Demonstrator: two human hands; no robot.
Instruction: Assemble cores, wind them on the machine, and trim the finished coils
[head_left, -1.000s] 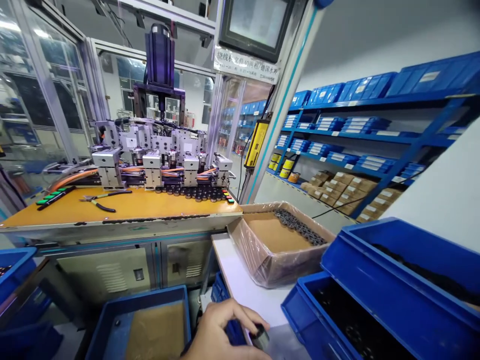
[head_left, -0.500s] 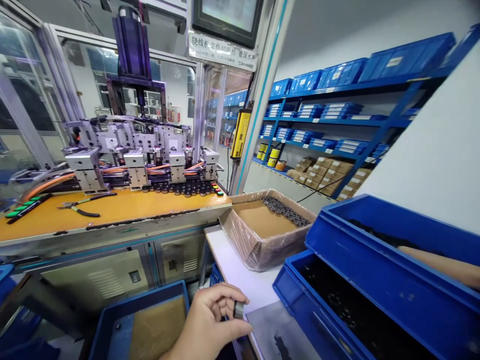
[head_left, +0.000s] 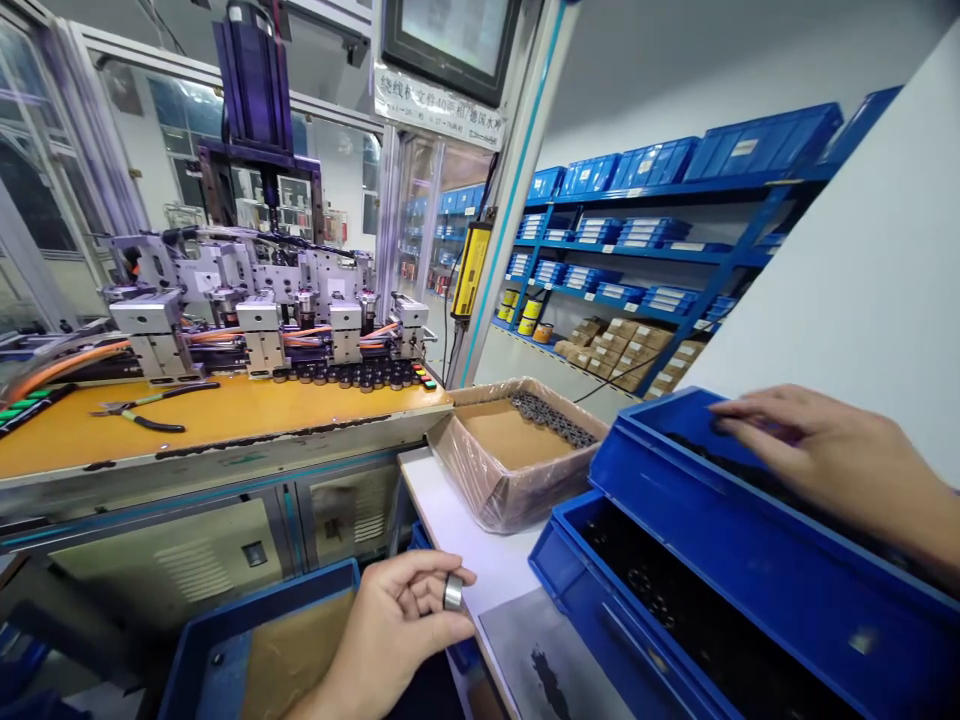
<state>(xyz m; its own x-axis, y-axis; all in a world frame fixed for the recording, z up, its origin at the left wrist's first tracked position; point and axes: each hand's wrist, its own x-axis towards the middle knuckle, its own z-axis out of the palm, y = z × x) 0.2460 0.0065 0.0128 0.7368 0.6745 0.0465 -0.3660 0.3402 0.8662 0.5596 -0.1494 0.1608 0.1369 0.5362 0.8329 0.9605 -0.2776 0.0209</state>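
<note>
My left hand (head_left: 394,625) is low in the middle, pinching a small metal ring (head_left: 452,592) between thumb and fingers above the edge of a white table (head_left: 457,535). My right hand (head_left: 817,455) reaches from the right over the upper blue bin (head_left: 720,510), fingers stretched out flat above the dark parts inside it. A lower blue bin (head_left: 600,590) with dark round parts stands in front of it.
A plastic-lined cardboard box (head_left: 510,470) holds rows of dark rings. An orange bench (head_left: 210,415) carries a winding machine (head_left: 262,300), a row of dark parts and pliers (head_left: 139,412). A blue tray (head_left: 255,640) lies below left. Blue shelving (head_left: 645,260) lines the right.
My right hand has come into view and moved left over the upper blue bin. My left hand, still on the ring, has risen a little. The view has shifted left and up.
</note>
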